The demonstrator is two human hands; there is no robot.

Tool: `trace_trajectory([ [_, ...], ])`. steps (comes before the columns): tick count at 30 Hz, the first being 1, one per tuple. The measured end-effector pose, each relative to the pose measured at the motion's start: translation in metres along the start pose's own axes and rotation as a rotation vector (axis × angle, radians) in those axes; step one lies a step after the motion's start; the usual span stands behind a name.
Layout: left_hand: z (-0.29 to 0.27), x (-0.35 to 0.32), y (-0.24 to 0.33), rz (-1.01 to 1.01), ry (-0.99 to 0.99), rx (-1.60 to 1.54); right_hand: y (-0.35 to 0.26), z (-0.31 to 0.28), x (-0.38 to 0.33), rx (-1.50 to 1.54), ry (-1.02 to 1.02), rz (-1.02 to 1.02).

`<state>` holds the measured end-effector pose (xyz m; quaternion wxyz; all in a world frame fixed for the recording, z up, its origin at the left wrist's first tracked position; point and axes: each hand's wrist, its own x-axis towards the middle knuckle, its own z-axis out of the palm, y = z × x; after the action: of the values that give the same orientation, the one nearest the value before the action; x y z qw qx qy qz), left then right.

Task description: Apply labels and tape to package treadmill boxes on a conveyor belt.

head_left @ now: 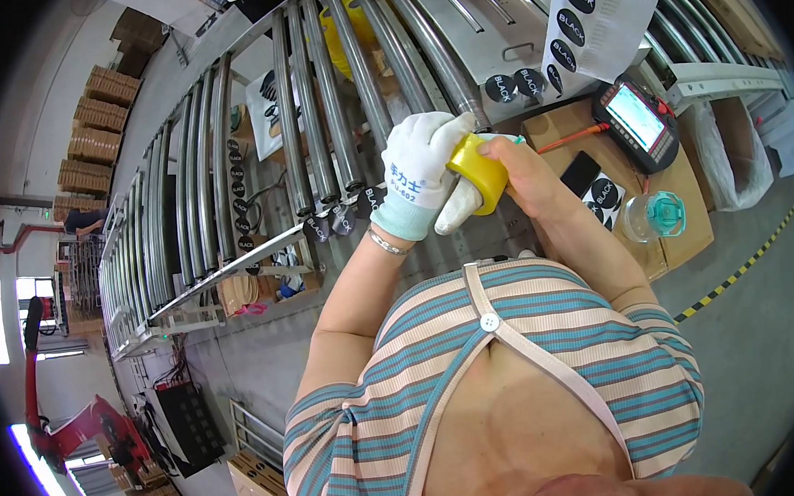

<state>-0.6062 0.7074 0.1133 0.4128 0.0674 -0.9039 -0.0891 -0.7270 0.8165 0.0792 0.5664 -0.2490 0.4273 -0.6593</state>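
Observation:
A roll of yellow tape (488,171) is held between my two hands, in front of my chest at the near edge of the roller conveyor. My left hand (415,170), in a white glove with a pale teal cuff, closes on the roll from the left; a gloved finger shows below it. Bare, my right hand (522,175) grips the roll's right side with the thumb over its top edge. A small teal-tipped white thing pokes out above my right hand; I cannot make out what it is.
The metal roller conveyor (302,108) runs from far to left. At right, a cardboard surface (679,253) bears a handheld controller with a lit screen (636,115), a black phone (580,173) and a clear teal-lidded bottle (654,216). A red robot arm (94,430) stands at far left.

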Motion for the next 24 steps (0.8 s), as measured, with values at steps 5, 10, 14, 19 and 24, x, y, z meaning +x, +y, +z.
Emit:
trace_trajectory([
  [5,-0.003,-0.001,0.001,0.046,-0.081,0.003,0.003,0.003,0.004,-0.022,0.0,0.027],
  [10,-0.002,-0.014,0.005,-0.685,0.233,-0.779,-0.002,0.013,-0.008,0.062,-0.15,-0.214],
  [14,0.0,-0.031,-0.007,-0.871,0.157,-1.059,-0.004,0.012,-0.004,-0.015,-0.291,-0.227],
  [19,-0.001,-0.031,-0.006,-0.514,0.159,-0.542,0.002,0.01,-0.001,-0.053,-0.22,-0.188],
  [24,-0.004,-0.028,-0.003,-0.472,0.126,-0.429,-0.01,0.016,-0.003,-0.114,-0.212,-0.135],
])
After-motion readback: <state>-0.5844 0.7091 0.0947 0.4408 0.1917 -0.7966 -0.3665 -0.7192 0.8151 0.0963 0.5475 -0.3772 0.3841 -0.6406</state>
